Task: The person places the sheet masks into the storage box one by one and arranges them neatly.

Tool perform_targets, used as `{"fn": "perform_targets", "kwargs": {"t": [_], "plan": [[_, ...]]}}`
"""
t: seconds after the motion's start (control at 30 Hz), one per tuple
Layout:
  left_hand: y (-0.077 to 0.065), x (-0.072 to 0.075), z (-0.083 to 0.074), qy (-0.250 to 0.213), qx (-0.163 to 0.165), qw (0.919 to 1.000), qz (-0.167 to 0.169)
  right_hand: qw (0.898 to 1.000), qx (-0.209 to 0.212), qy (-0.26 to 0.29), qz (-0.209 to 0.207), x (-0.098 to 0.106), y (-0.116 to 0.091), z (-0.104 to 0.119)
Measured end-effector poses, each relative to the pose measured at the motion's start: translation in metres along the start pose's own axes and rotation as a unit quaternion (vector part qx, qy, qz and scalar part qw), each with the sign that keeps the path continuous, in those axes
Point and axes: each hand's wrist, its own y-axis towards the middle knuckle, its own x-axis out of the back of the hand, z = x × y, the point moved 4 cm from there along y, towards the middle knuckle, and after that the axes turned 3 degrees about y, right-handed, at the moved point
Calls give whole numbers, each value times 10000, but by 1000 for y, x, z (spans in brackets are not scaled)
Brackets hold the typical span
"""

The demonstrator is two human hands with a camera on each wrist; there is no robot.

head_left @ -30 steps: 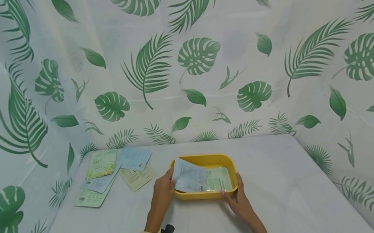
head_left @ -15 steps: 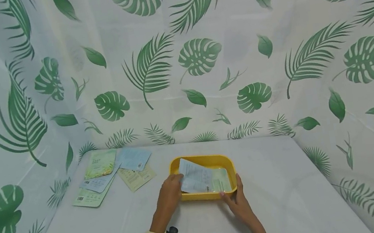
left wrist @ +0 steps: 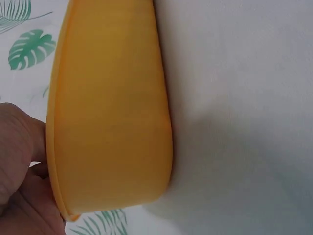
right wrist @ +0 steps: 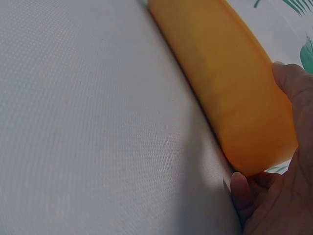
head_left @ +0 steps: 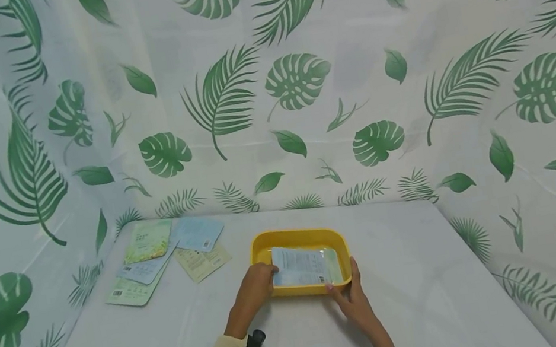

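A yellow tray [head_left: 303, 291] with rounded corners stands on the white table. Inside it a flat light-blue sachet [head_left: 298, 266] with printed text lies over a pale green sachet [head_left: 332, 265]. My left hand [head_left: 256, 287] reaches over the front left rim and pinches the light-blue sachet's left edge; the fingertips are hidden in the tray. In the left wrist view that hand [left wrist: 22, 171] is at the rim of the tray's wall [left wrist: 110, 107]. My right hand [head_left: 353, 300] grips the tray's front right corner, thumb on the front wall and fingers round the right side.
To the left on the table [head_left: 411, 309] lie several more sachets, partly overlapping: a green one with flowers [head_left: 150, 240], a blue one [head_left: 197, 233], a beige one [head_left: 202, 263] and a pale green one [head_left: 136, 290]. A leaf-printed sheet [head_left: 234, 168] surrounds the table.
My left hand has moved right and lowered the light-blue sachet, which was tilted over the tray's left rim and now lies flatter inside. My right hand stays at the tray's corner.
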Motion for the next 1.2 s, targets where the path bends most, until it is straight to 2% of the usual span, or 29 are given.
{"fn": "perform_targets", "kwargs": {"t": [0.17,0.27,0.53,0.87,1.0,1.2], "plan": [[3,-6,-1,271,-123,9995,-111,9999,123,49,-101,-1,-1,1],[4,-6,-3,244,-179,9994,-169,9997,169,82,-130,0,-1,3],[8,-8,-2,315,-104,9993,180,9998,148,49,-75,0,0,5],[7,-12,-2,187,-277,9994,91,9998,175,25,-60,1,2,3],[5,-15,-3,316,-275,9990,170,9999,109,-20,-69,0,2,1],[0,-17,-5,493,-456,9976,156,9999,39,-62,-76,-2,1,-1]]}}
